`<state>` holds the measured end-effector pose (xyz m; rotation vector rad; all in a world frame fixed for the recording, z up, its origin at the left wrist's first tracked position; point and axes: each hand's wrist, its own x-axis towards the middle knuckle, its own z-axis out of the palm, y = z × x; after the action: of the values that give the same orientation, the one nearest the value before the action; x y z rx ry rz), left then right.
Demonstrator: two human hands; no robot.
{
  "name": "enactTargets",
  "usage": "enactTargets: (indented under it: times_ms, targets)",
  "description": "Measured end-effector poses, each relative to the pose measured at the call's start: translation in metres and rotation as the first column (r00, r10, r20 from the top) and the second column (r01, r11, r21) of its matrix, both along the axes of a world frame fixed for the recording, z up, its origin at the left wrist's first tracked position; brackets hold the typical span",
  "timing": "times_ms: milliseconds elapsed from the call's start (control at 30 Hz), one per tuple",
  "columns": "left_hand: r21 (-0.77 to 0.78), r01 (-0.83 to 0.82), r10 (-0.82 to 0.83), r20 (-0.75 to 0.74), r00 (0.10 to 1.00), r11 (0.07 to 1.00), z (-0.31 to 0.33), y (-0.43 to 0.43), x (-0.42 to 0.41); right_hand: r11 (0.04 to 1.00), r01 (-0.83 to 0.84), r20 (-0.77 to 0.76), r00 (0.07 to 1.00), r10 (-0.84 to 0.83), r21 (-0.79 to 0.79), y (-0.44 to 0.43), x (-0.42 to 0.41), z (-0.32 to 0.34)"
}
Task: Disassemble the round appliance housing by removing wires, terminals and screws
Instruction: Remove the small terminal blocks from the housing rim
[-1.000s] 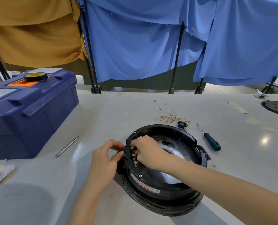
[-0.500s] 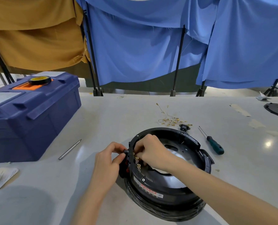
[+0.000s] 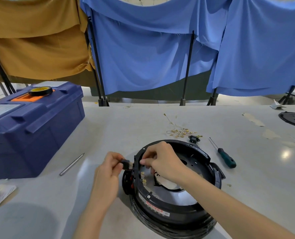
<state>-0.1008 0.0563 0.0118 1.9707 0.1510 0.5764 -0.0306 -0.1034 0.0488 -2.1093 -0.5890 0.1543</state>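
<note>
Round housing (image 3: pixel 169 206) is lying open side up on the table (image 3: pixel 126 126). Left hand (image 3: pixel 108 169) is pinching a small black part (image 3: pixel 126 163) at the outer rim, probably pulling it free. Right hand (image 3: pixel 162 161) is gripping the rim from inside, likely bracing it.

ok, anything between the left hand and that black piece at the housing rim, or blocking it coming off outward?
Nothing visible. The left hand pinches the small black piece just outside the left rim of the round housing. The right hand grips that rim from inside, out of the outward path. The metal rod lies farther left, apart.
</note>
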Motion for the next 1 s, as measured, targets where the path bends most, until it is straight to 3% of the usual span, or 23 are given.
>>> enactTargets:
  times_ms: [67,167,300,433,633,800,900,1000]
  targets:
    - [-0.108,0.010,-0.006,0.036,0.999,0.994,0.002,0.005,0.000,1.000,0.014,0.012,1.000,-0.015,0.015,-0.001,-0.001,0.000]
    - [-0.154,0.022,-0.012,0.064,0.998,0.988,0.007,0.002,0.000,0.992,0.007,0.035,0.999,-0.011,0.129,0.001,-0.002,0.006]
    - [-0.061,0.084,-0.077,0.117,0.990,0.995,0.017,-0.012,0.003,0.965,-0.101,0.040,0.995,0.094,0.243,0.003,-0.008,0.014]
    - [-0.021,0.062,-0.058,0.182,0.982,0.998,0.026,-0.023,0.010,0.955,-0.027,0.080,0.997,0.003,0.294,-0.005,-0.006,0.022]
    - [-0.092,0.109,-0.118,-0.101,0.988,0.990,0.015,-0.033,0.017,0.870,0.299,0.074,0.932,-0.354,0.391,-0.062,0.030,0.030]
    - [-0.164,0.119,-0.143,-0.141,0.980,0.979,0.009,-0.029,0.021,0.758,0.622,-0.078,0.780,-0.621,0.197,-0.129,0.080,0.007]
    - [-0.163,0.134,-0.156,-0.130,0.979,0.977,0.009,-0.029,0.022,0.743,0.669,-0.066,0.741,-0.668,-0.005,-0.149,0.098,-0.014]
    - [-0.169,0.143,-0.163,-0.114,0.980,0.975,0.009,-0.029,0.023,0.748,0.657,-0.031,0.749,-0.662,-0.097,-0.152,0.107,-0.025]
